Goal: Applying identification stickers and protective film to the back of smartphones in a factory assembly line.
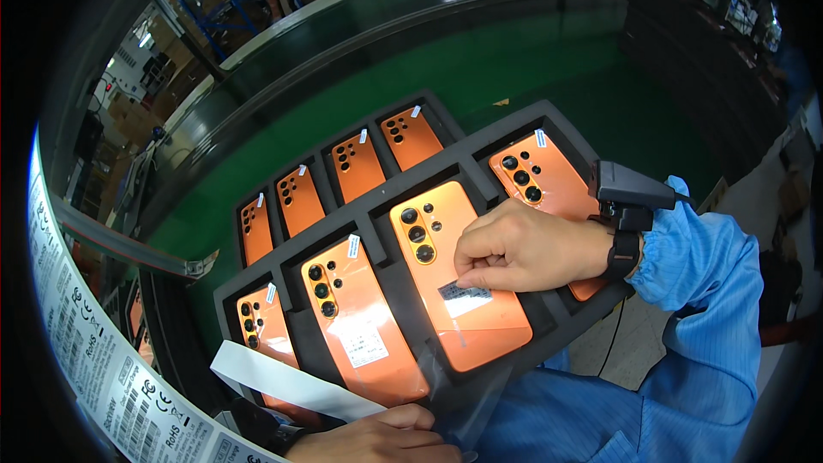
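My right hand point(514, 249) is closed, thumb and fingertips pinching the edge of a small label point(465, 293) against the back of an orange phone point(437, 270). The label looks grey and shiny from glare. Left of it lies another orange phone point(356, 304) with a white label point(365, 344) on its back. My left hand point(377, 441), partly cut off by the lower edge, has curled fingers at the end of a white label strip point(291, 384); its fingertips are hidden. Clear film point(471, 394) shows beside that hand.
A dark foam tray point(377, 197) holds several orange phones in separate slots, most with small pull tabs. Under it runs a green conveyor belt point(549, 60). Printed labels point(94, 360) curve along the left edge. A black device point(630, 189) is strapped to my right wrist.
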`<state>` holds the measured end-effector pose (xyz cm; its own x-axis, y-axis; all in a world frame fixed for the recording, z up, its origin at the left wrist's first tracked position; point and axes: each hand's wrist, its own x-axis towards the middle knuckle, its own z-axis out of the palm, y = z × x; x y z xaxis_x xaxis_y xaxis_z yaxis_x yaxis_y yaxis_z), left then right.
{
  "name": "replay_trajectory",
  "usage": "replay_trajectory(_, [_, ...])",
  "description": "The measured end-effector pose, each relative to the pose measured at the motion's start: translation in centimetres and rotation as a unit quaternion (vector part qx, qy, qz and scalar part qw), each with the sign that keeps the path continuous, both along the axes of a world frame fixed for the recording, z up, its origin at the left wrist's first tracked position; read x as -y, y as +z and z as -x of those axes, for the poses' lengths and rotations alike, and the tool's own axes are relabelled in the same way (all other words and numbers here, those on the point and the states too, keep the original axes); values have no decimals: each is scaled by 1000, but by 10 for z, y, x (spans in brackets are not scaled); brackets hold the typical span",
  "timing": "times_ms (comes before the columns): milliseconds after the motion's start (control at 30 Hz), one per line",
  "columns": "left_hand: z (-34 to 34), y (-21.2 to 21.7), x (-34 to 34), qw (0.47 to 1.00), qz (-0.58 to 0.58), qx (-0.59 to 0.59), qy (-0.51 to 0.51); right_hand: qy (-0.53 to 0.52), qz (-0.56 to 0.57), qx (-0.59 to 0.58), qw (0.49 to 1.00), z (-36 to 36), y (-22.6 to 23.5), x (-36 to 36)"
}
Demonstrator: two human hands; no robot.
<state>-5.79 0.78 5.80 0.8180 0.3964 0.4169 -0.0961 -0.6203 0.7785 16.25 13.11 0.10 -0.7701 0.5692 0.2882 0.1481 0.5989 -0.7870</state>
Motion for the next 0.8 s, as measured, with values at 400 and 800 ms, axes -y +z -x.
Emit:
replay_trajectory(400, [-4, 6, -8, 999, 7, -25, -20, -43, -396, 158, 904, 15, 9, -20])
replay_trajectory(800, [-21, 27, -115, 932, -108, -148, 313, -292, -431, -141, 842, -17, 62, -46])
